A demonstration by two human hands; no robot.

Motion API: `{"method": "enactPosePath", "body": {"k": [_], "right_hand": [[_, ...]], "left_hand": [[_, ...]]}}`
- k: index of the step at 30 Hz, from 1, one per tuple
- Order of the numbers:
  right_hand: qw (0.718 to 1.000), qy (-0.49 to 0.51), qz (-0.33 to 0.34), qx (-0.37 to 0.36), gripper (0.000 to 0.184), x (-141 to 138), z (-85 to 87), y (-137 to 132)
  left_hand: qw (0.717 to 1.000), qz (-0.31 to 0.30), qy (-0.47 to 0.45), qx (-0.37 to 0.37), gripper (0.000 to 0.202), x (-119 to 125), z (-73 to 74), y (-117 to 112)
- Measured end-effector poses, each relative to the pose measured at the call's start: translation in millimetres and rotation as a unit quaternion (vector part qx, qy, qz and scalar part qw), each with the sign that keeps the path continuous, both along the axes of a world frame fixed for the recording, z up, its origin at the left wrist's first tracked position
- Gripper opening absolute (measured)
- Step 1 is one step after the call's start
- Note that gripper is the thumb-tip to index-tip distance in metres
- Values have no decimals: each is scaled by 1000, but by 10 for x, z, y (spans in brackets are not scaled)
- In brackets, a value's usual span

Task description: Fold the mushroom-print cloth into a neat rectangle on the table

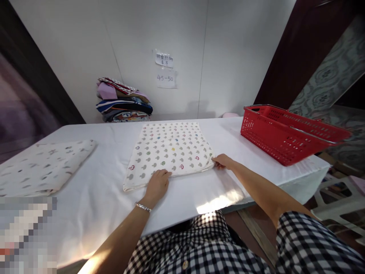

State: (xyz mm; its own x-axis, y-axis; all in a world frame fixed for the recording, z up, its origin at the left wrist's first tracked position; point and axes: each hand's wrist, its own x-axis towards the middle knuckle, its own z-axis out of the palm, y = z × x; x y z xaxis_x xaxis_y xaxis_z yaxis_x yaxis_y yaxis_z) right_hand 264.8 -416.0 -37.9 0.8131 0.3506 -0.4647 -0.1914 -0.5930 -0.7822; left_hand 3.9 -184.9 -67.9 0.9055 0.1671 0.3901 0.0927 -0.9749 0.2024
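A folded white cloth (171,148) printed with grey and coloured mushrooms lies flat on the table in front of me. My left hand (158,184) rests on its near edge, left of the middle, with the fingers lying on the fabric and a bracelet at the wrist. At the near right corner, my right hand (223,161) pinches the cloth's edge between thumb and fingers. The layers of the fold show along the near side.
To the left lies another folded patterned cloth (48,163) on the white-covered table (105,201). A stack of folded fabrics (124,104) stands at the back by the wall. The red basket (273,135) sits on the right end, near a white plastic stool (339,205).
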Motion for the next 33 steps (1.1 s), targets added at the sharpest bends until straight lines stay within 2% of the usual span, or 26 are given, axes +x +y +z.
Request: {"method": "enactPosePath", "body": {"k": [10,13,16,18,20,22,24,27,33], "right_hand": [[994,33,-11,104,14,-157,41,32],[989,-6,-26,145,22,-171,169,54],[974,-82,-40,208,40,-167,306,37],[974,-104,-32,200,48,-187,330,-15],[984,-89,-14,154,51,-228,284,-96],[988,-69,11,135,46,-274,189,-191],[986,-65,28,152,34,-313,80,-282],[986,-32,19,162,22,-364,-64,-390],[973,45,-3,226,23,-427,-198,-493]], "left_hand": [[999,27,23,25,32,-13,12,-27],[999,26,33,32,32,-22,56,-8],[999,29,9,29,34,-52,154,18],[999,29,-9,30,35,-91,210,19],[999,14,10,39,35,-136,223,4],[998,-9,43,46,34,-179,189,-13],[997,-23,55,47,33,-214,138,-16],[997,-10,58,48,33,-265,101,23],[997,14,54,49,34,-471,122,201]]}}
